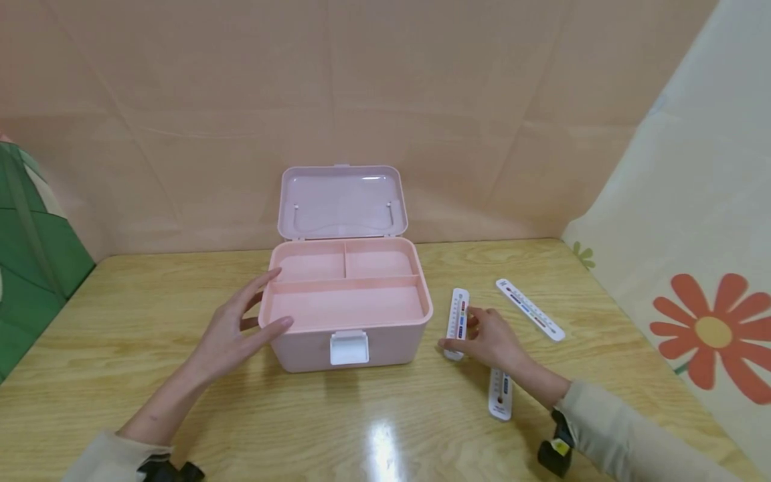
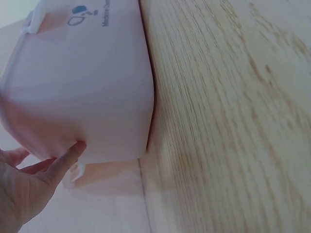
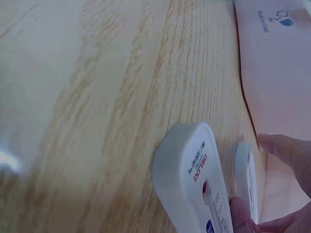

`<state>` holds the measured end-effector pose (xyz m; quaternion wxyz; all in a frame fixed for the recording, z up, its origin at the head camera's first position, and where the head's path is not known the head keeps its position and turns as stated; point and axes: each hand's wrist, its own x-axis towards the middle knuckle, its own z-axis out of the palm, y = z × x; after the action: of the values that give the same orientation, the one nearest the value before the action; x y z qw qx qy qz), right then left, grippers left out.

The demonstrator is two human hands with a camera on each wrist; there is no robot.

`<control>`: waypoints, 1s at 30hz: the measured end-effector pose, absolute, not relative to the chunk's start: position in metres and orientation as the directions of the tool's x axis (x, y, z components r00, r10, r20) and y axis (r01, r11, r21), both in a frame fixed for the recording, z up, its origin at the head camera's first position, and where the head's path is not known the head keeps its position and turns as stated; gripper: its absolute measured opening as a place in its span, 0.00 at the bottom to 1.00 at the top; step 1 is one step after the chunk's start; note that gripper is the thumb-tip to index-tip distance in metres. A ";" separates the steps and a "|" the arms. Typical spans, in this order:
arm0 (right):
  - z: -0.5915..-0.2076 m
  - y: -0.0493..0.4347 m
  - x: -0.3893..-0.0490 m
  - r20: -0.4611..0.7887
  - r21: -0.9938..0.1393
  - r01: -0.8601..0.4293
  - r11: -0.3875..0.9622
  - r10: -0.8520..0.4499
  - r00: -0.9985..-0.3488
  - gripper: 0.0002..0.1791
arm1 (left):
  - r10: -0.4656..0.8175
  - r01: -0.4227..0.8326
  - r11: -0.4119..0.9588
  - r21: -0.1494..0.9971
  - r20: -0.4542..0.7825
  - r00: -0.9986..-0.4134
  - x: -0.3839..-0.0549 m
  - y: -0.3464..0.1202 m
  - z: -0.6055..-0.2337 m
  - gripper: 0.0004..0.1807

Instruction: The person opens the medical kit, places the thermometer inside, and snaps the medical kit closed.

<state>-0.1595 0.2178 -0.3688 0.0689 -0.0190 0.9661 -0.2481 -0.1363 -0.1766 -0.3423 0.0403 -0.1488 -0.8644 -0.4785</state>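
Note:
A pink medicine chest (image 1: 346, 301) stands on the table with its lid (image 1: 343, 201) raised, showing a divided inner tray. My left hand (image 1: 231, 331) rests at its left side, thumb and forefinger spread over the rim; the left wrist view shows a fingertip against the outer side wall. Beside the chest, my right hand (image 1: 490, 338) straddles a white thermometer (image 1: 456, 314) lying flat, thumb to its left and fingers to its right. In the right wrist view, a gap shows between the thumb and that thermometer. A second thermometer (image 1: 500, 398) lies partly under the right wrist.
A third thermometer (image 1: 530, 309) lies slantwise farther right on the wooden table (image 1: 199, 288). Behind the chest hangs a plain backdrop cloth (image 1: 482, 100). Flowered cloth (image 1: 717, 201) borders the table on the right, and something green (image 1: 30, 254) borders it on the left.

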 end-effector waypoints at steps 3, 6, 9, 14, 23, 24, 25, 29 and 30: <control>-0.368 0.217 -0.160 -0.141 -0.474 0.004 0.880 -0.071 -0.987 0.43 | 0.220 0.298 0.501 0.812 0.213 -0.952 -0.136 -0.177 -0.342 0.40; -0.368 0.217 -0.161 -0.161 -0.479 0.014 0.878 -0.072 -0.984 0.45 | 0.221 0.299 0.500 0.813 0.214 -0.952 -0.136 -0.176 -0.342 0.40; -0.369 0.218 -0.161 -0.160 -0.489 0.010 0.872 -0.079 -0.984 0.45 | 0.221 0.296 0.499 0.814 0.211 -0.952 -0.137 -0.176 -0.342 0.40; -0.371 0.221 -0.161 -0.100 -0.509 -0.050 0.860 -0.117 -0.988 0.42 | 0.221 0.297 0.502 0.812 0.211 -0.952 -0.136 -0.177 -0.342 0.40; -0.374 0.225 -0.159 -0.007 -0.498 -0.153 0.853 -0.181 -0.984 0.35 | 0.217 0.288 0.503 0.815 0.203 -0.955 -0.136 -0.177 -0.342 0.40; -0.375 0.225 -0.158 -0.001 -0.497 -0.157 0.854 -0.181 -0.983 0.33 | 0.217 0.288 0.504 0.814 0.203 -0.955 -0.136 -0.176 -0.343 0.40; -0.376 0.225 -0.158 0.008 -0.498 -0.164 0.852 -0.185 -0.983 0.32 | 0.218 0.289 0.504 0.814 0.204 -0.954 -0.136 -0.176 -0.343 0.40; -0.378 0.224 -0.155 0.018 -0.507 -0.152 0.849 -0.165 -0.986 0.30 | 0.219 0.295 0.506 0.810 0.210 -0.953 -0.137 -0.176 -0.344 0.40; -0.378 0.223 -0.154 0.021 -0.511 -0.147 0.847 -0.159 -0.987 0.30 | 0.220 0.298 0.504 0.811 0.213 -0.952 -0.137 -0.176 -0.344 0.39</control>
<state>-0.1544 0.2235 -0.3785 0.0112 -0.0798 0.9609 -0.2650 -0.1372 -0.1765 -0.3439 0.0408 -0.1494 -0.8662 -0.4750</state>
